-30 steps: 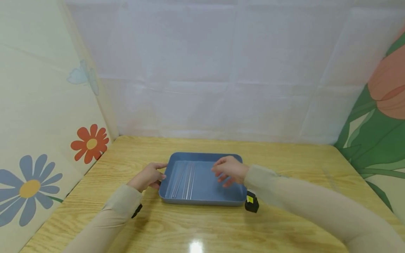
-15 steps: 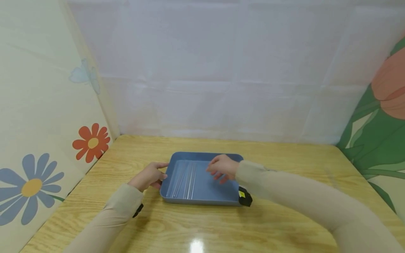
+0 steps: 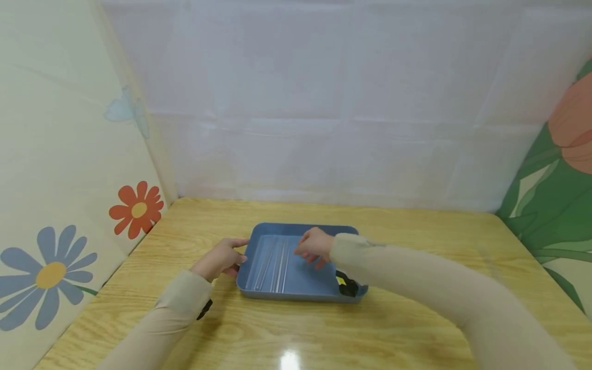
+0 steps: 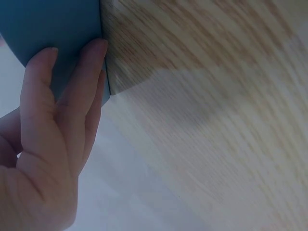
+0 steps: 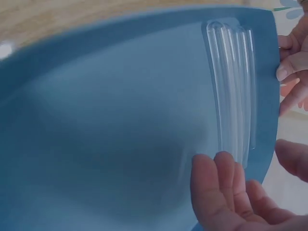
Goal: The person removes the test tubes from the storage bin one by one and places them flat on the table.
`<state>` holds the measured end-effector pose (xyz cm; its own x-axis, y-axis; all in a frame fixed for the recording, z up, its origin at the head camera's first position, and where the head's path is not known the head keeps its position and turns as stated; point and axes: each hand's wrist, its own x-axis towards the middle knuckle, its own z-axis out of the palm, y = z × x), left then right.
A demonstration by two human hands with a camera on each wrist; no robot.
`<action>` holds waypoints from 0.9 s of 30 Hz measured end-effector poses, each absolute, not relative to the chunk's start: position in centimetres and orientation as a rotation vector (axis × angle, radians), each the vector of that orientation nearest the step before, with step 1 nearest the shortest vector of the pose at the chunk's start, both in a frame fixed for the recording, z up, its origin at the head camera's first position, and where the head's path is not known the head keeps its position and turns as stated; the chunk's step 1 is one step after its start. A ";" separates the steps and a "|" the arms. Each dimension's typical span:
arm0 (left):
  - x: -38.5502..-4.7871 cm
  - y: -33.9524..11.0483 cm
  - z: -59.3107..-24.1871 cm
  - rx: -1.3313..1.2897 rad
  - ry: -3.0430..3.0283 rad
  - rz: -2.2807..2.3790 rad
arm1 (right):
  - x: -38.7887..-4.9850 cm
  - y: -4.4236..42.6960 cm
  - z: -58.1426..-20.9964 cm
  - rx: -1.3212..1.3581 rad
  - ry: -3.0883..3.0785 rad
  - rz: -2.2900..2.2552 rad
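Note:
A shallow blue rectangular tray point(image 3: 319, 295) lies on the wooden table. Several clear, slender round-ended tubes point(image 3: 278, 267) rest side by side in its left part; the right wrist view shows the rounded ends of these tubes point(image 5: 231, 72) close up. My left hand point(image 3: 219, 259) is at the tray's left side, and in the left wrist view its fairly straight fingers point(image 4: 72, 91) touch the outer wall. Over the tray, just right of the tubes, is my right hand point(image 3: 315, 246). Its fingers point(image 5: 207, 187) are loosely bent near the tube ends, with nothing held between them.
The wooden table point(image 3: 393, 324) extends around the tray. White cloth point(image 3: 324, 103) hangs behind it, and flower-printed cloths point(image 3: 55, 174) stand at both sides. A black device with a yellow mark point(image 3: 347, 284) sits under my right wrist, above the tray's near right corner.
My right hand has moved left over the tray, closer to the tubes. My left hand stays at the tray's left side. The whole scene has shifted slightly right in the view.

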<state>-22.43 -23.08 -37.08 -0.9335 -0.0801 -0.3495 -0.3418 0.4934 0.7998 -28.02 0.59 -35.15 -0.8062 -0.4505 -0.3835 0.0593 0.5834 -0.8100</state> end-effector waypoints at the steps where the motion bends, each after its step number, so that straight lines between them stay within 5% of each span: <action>1: -22.5 -23.1 -37.1 -0.365 2.474 1.413 | -28.0 0.4 -35.1 -0.316 2.254 -1.165; 27: -22.2 -22.9 -37.0 -0.382 2.473 1.423 | -29.9 -3.7 -37.4 -0.191 2.321 -0.956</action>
